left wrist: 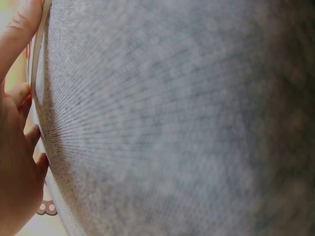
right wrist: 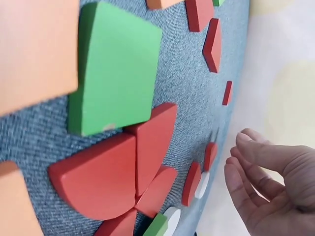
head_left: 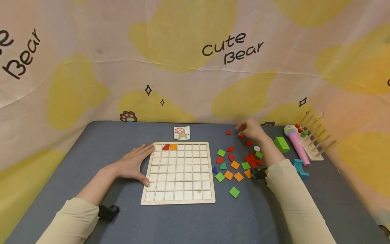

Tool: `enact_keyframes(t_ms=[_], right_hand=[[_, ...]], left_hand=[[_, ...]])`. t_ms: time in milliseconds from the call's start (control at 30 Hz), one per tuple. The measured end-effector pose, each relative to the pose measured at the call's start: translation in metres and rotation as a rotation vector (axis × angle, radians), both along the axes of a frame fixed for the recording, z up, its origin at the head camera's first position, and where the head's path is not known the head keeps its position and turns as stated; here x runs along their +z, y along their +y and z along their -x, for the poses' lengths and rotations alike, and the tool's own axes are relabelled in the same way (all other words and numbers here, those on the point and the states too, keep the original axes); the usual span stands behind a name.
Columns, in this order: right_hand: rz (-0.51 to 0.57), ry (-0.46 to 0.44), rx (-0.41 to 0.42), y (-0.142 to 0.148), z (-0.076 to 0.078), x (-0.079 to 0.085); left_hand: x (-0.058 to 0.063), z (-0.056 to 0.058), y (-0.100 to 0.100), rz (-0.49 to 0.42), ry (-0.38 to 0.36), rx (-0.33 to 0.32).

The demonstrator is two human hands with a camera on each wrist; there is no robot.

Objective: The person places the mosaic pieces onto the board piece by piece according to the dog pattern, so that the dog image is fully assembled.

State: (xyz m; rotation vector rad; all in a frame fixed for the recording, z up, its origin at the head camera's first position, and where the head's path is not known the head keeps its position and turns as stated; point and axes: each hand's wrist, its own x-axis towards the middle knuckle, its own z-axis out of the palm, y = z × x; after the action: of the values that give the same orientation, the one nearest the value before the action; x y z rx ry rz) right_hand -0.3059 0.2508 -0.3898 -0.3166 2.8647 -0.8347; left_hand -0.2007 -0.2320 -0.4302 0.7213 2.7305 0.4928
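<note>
The right hand (head_left: 250, 129) is loosely bent, with nothing seen in it, by a red piece (head_left: 242, 137) near the back edge of the counter (head_left: 176, 223). The piece looks light and hard, so pinch its sides. The left hand (head_left: 131, 165) is spread on the left edge of the board (head_left: 179, 203).

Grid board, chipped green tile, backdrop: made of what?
Grid board: probably wood, matte and unpainted, by its pale tan frame. Green tile: likely painted wood, satin; a tan chip shows at its edge. Backdrop: seemingly matte fabric, judging by creases.
</note>
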Motion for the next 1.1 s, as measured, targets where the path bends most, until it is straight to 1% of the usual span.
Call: enact_keyframes(t_ms=[300,467,833,1100], right_hand=[[-0.036,-0.004,-0.005,0.007,0.002,-0.006],[-0.061,0.013,0.005,0.008,0.003,-0.010],[-0.093,0.019,0.005,0.003,0.000,-0.008],[-0.103,0.030,0.033,-0.003,-0.002,-0.005]], left_hand=[[0.000,0.000,0.000,0.003,-0.003,0.003],[0.000,0.001,-0.001,-0.005,-0.002,-0.001],[0.001,-0.001,0.000,-0.012,0.002,-0.005],[0.002,-0.001,0.000,-0.016,-0.005,-0.006]])
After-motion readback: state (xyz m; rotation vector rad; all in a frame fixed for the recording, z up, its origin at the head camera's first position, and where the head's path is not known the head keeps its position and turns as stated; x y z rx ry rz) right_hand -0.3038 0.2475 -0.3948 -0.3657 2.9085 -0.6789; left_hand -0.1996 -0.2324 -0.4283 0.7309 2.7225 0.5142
